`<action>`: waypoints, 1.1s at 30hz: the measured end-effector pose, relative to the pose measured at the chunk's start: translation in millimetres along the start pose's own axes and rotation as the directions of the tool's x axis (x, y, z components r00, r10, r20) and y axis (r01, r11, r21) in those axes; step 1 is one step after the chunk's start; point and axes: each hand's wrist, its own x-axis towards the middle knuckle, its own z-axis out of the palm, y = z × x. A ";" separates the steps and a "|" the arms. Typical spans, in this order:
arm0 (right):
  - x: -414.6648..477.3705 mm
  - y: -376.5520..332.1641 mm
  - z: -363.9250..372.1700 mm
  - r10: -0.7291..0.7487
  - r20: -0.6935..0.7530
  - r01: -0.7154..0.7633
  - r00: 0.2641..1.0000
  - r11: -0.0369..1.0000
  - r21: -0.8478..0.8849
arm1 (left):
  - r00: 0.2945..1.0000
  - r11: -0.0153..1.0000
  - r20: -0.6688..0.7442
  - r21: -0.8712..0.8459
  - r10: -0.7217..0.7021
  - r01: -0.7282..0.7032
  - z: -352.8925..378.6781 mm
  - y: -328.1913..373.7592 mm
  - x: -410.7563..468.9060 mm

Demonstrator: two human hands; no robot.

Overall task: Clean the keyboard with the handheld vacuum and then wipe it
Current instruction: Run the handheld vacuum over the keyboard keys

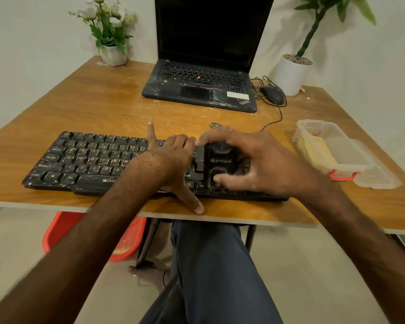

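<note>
Vacuuming step, keyboard's (84,157) right end.
Right hand (262,160) grips vacuum (220,160); left hand (171,160) splayed, bracing it. Next, probably: sweep left.

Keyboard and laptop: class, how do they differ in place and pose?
The keyboard lies flat at the near edge, under the vacuum; the laptop sits at the far side, untouched. The keyboard is one slab; the laptop stands hinged open. Both are black and grimy.

Right hand (255,160) gripping handheld vacuum (220,157) (black), left hand (168,164) resting on dusty keyboard (84,157)
</note>
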 end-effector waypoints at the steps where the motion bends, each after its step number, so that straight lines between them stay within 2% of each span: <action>1: -4.3 -4.3 2.7 -0.022 0.027 0.022 0.999 1.000 0.008 | 1.000 1.000 0.002 -0.003 0.007 -0.007 0.1 0.3 0.2; 4: -12.9 -1.3 2.5 -0.019 0.014 0.020 1.000 0.996 -0.085 | 1.000 1.000 -0.002 0.004 0.001 -0.001 -0.3 1.6 0.2; 7: -15.9 14.9 -8.5 0.101 -0.087 -0.113 0.991 0.981 -0.155 | 1.000 1.000 -0.012 0.019 -0.008 0.009 -1.0 2.3 -0.1; 9: -18.4 15.8 -9.7 0.136 -0.120 -0.149 0.983 0.982 -0.115 | 1.000 1.000 -0.013 0.022 -0.013 0.014 -0.9 1.7 0.4; 13: -23.9 2.3 1.1 0.057 -0.085 -0.061 0.995 0.997 -0.046 | 1.000 1.000 -0.008 0.021 -0.016 0.016 0.5 1.3 1.7; 18: -22.6 20.4 -8.3 0.171 -0.173 -0.186 0.970 0.980 -0.070 | 1.000 1.000 -0.016 0.015 -0.011 0.011 0.8 0.9 1.1; 23: -21.2 -2.9 5.1 0.043 -0.066 -0.049 0.997 0.995 -0.087 | 1.000 0.999 0.002 0.022 -0.024 0.024 -0.4 2.5 1.1; 29: -31.3 16.9 -8.8 0.165 -0.178 -0.185 0.970 0.977 -0.108 | 1.000 1.000 -0.008 0.010 -0.020 0.020 1.0 0.1 1.2; 31: -37.6 9.8 -5.9 0.155 -0.172 -0.168 0.973 0.984 -0.060 | 1.000 1.000 -0.003 0.014 -0.022 0.022 -0.2 1.1 1.4; 33: -43.7 -0.8 1.3 0.082 -0.137 -0.095 0.987 0.992 -0.085 | 1.000 1.000 -0.005 0.008 -0.021 0.021 0.1 1.7 2.6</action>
